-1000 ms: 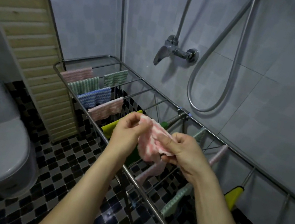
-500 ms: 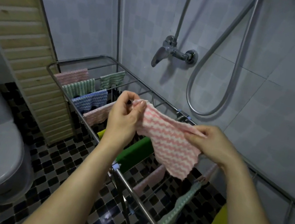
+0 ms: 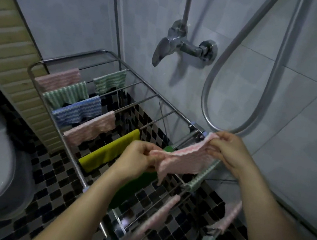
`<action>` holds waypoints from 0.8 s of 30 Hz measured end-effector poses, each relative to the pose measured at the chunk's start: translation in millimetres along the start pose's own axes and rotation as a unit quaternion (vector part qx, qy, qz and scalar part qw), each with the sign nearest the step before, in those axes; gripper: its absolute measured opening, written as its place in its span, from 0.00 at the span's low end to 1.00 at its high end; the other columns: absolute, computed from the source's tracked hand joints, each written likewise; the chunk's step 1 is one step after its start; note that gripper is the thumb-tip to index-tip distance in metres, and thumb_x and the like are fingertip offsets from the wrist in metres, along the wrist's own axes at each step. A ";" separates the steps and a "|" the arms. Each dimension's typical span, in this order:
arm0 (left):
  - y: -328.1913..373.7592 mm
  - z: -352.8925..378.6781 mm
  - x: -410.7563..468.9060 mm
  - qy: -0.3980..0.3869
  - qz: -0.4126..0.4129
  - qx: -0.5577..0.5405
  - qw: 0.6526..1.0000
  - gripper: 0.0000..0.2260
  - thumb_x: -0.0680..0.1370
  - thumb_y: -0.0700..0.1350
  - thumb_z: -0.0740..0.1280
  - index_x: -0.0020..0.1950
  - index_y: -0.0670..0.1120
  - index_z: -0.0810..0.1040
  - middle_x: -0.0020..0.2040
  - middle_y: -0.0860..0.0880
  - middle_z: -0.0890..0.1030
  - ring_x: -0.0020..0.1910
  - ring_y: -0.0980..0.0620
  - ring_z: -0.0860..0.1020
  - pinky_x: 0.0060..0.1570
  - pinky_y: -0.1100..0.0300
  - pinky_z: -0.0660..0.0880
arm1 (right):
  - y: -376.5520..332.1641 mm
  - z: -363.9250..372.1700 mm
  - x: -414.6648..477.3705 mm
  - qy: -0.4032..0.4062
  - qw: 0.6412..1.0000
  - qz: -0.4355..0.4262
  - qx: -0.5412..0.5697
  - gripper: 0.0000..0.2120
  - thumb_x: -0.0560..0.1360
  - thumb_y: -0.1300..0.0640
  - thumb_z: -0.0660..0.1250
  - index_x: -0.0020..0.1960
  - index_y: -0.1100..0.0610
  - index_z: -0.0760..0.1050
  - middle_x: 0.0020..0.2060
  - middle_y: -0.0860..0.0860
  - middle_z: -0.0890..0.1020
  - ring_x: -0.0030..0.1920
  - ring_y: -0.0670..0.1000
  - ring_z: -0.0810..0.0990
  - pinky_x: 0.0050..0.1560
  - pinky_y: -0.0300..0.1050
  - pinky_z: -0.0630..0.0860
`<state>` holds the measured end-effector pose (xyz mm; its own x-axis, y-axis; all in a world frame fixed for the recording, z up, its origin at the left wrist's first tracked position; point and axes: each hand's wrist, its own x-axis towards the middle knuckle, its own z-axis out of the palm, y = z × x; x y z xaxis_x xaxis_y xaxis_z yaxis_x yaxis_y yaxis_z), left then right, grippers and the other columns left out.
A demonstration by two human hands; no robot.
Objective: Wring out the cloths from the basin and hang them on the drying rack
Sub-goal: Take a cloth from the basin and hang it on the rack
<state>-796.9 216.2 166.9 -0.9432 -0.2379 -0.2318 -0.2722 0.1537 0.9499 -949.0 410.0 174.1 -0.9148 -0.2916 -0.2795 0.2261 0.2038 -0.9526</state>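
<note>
The tiled shower corner held the drying rack (image 3: pixel 168 103), its far rails already carrying cloths, with a yellow cloth (image 3: pixel 108 151) hung nearer. A second earlier the pink striped cloth (image 3: pixel 184 162) had been a bunched wad between the hands. Now it was pulled open and stretched above the rack's middle rails. The left hand (image 3: pixel 135 162) pinched its near-left corner and the right hand (image 3: pixel 231 153) gripped the far-right edge. Wringing looked finished for this one — draping it over a free rail seemed next.
</note>
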 end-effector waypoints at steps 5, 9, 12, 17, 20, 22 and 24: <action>-21.2 16.3 35.8 0.030 -0.020 0.055 0.998 0.09 0.81 0.46 0.63 0.46 0.47 0.80 0.41 0.46 0.82 0.37 0.53 0.79 0.37 0.61 0.75 | 22.3 0.0 42.7 0.042 0.994 -0.021 -0.098 0.07 0.75 0.66 0.67 0.40 0.57 0.78 0.40 0.58 0.82 0.37 0.50 0.80 0.43 0.44 0.82; -33.5 16.9 64.0 0.059 -0.046 -0.027 0.997 0.08 0.81 0.45 0.62 0.46 0.46 0.79 0.39 0.49 0.81 0.36 0.54 0.79 0.37 0.59 0.74 | 23.3 7.8 74.1 0.070 0.970 -0.075 -0.219 0.04 0.72 0.60 0.71 0.39 0.56 0.79 0.32 0.52 0.80 0.36 0.56 0.80 0.47 0.60 0.81; -38.7 9.7 76.4 0.090 -0.069 -0.122 0.986 0.08 0.81 0.44 0.63 0.46 0.45 0.80 0.37 0.47 0.81 0.34 0.51 0.78 0.35 0.58 0.74 | 10.7 24.2 91.9 0.101 0.931 -0.130 -0.326 0.11 0.71 0.56 0.73 0.52 0.58 0.82 0.43 0.57 0.83 0.47 0.58 0.81 0.52 0.49 0.77; -54.4 -0.3 104.8 0.190 -0.165 -0.190 0.949 0.07 0.82 0.45 0.63 0.54 0.42 0.75 0.39 0.45 0.80 0.29 0.54 0.78 0.30 0.62 0.77 | 11.4 58.1 122.6 0.072 0.923 -0.123 -0.358 0.22 0.75 0.54 0.69 0.67 0.58 0.73 0.58 0.57 0.81 0.59 0.57 0.78 0.57 0.45 0.72; -65.0 3.4 107.7 0.143 -0.204 -0.102 0.963 0.12 0.79 0.46 0.66 0.60 0.46 0.69 0.46 0.44 0.82 0.36 0.51 0.80 0.30 0.60 0.74 | 33.3 55.1 116.6 0.098 0.897 -0.082 -0.423 0.13 0.78 0.55 0.64 0.58 0.60 0.77 0.52 0.58 0.83 0.54 0.60 0.80 0.45 0.43 0.70; -68.1 7.7 106.8 0.113 -0.208 -0.024 0.971 0.15 0.76 0.45 0.71 0.59 0.49 0.70 0.49 0.45 0.82 0.41 0.49 0.81 0.36 0.55 0.77 | 54.8 46.4 109.9 0.104 0.898 -0.026 -0.427 0.15 0.78 0.51 0.62 0.52 0.61 0.80 0.48 0.59 0.83 0.48 0.60 0.82 0.42 0.42 0.69; -69.6 10.4 108.4 0.107 -0.202 0.000 0.973 0.13 0.73 0.45 0.74 0.55 0.48 0.76 0.50 0.45 0.82 0.47 0.45 0.81 0.48 0.47 0.80 | 75.5 43.0 109.4 0.071 0.939 0.053 -0.334 0.17 0.77 0.47 0.62 0.46 0.61 0.80 0.43 0.59 0.84 0.40 0.58 0.82 0.41 0.46 0.77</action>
<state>-882.2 189.7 73.5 -0.6974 -0.4741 -0.5375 -0.6131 0.0062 0.7900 -1017.6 353.3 66.5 -0.9451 -0.1196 -0.3042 0.1011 0.7782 -0.6199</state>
